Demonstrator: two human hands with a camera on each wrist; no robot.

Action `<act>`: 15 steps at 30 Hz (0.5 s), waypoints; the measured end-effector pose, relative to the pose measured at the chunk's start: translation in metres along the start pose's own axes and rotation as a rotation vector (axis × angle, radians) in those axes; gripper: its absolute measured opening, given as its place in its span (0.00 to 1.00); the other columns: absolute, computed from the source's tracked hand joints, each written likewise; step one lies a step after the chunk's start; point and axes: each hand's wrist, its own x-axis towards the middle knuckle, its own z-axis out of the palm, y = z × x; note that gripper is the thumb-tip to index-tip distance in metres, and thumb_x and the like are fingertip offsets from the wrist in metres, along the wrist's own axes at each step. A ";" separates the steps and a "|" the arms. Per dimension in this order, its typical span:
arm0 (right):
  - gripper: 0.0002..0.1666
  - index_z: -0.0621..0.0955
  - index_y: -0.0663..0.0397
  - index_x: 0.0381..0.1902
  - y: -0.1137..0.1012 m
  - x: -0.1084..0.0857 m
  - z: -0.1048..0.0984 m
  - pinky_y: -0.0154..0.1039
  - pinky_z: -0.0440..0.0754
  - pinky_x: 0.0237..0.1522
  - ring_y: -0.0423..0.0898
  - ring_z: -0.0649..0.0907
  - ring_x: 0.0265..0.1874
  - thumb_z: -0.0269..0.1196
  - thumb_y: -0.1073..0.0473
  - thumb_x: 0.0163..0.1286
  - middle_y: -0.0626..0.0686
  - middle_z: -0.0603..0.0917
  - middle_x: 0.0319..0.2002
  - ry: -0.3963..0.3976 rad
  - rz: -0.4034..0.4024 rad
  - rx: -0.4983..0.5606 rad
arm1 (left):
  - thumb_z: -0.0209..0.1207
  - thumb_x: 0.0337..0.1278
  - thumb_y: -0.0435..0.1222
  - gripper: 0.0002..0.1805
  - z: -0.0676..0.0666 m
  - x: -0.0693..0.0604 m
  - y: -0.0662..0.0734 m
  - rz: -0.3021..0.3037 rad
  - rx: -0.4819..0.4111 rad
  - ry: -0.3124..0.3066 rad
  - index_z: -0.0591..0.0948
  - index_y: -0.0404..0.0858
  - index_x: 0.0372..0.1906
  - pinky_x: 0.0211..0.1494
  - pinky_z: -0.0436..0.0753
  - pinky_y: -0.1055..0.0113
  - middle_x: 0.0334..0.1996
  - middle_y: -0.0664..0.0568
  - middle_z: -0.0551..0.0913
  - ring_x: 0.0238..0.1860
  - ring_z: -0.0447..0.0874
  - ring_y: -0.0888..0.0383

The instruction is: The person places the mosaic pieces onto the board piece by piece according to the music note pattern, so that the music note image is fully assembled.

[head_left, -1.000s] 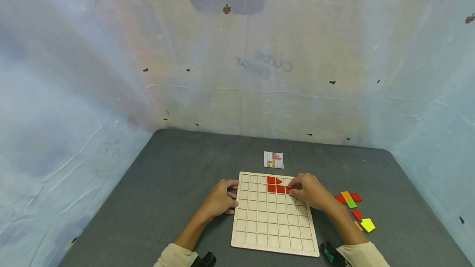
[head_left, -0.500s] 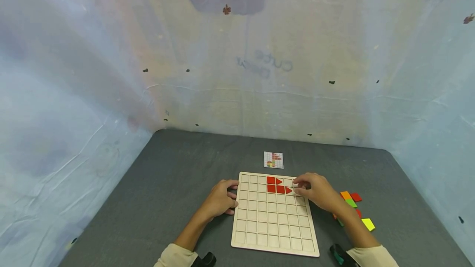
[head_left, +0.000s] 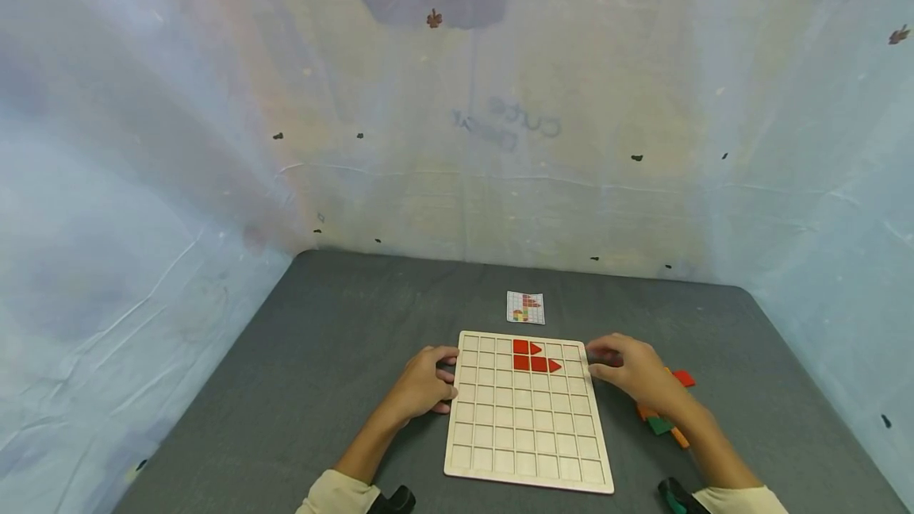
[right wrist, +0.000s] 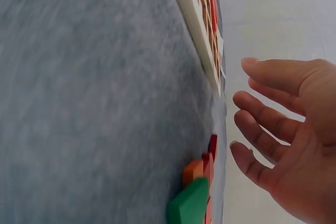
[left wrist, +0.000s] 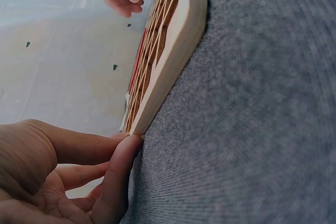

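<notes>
A pale wooden grid board (head_left: 528,419) lies flat on the grey table. Several red tiles (head_left: 539,364), squares with pointed ones at their right ends, fill cells in its top two rows. At the board's left edge, my left hand (head_left: 421,383) holds the rim with thumb and index finger; the left wrist view shows both fingertips against the wooden edge (left wrist: 178,51). My right hand (head_left: 635,371) is beside the upper right corner, fingers loosely bent and apart. The right wrist view shows nothing in that hand (right wrist: 294,129).
Behind the board lies a small printed card (head_left: 525,308) with a coloured grid pattern. Loose tiles, among them a green one (head_left: 659,425) and a red one (head_left: 683,378), lie right of the board, partly hidden under my right forearm. A pale curtain (head_left: 457,205) surrounds the table.
My right hand has let go of the red pointed tile in the second row and moved right, off the board. My left hand and the board have stayed put.
</notes>
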 end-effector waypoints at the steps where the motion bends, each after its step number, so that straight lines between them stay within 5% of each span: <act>1: 0.18 0.87 0.54 0.56 0.001 -0.001 -0.001 0.44 0.85 0.46 0.47 0.83 0.46 0.73 0.57 0.71 0.50 0.86 0.50 0.005 0.005 -0.006 | 0.66 0.51 0.18 0.35 0.000 0.000 0.000 0.000 0.001 0.001 0.77 0.28 0.69 0.29 0.91 0.60 0.58 0.39 0.76 0.47 0.81 0.50; 15: 0.24 0.85 0.54 0.61 0.026 -0.021 -0.021 0.47 0.85 0.43 0.52 0.86 0.48 0.74 0.56 0.69 0.54 0.87 0.54 0.007 0.083 -0.035 | 0.66 0.52 0.19 0.35 0.000 -0.001 0.000 -0.004 0.002 0.000 0.77 0.29 0.70 0.29 0.91 0.60 0.59 0.38 0.76 0.49 0.82 0.50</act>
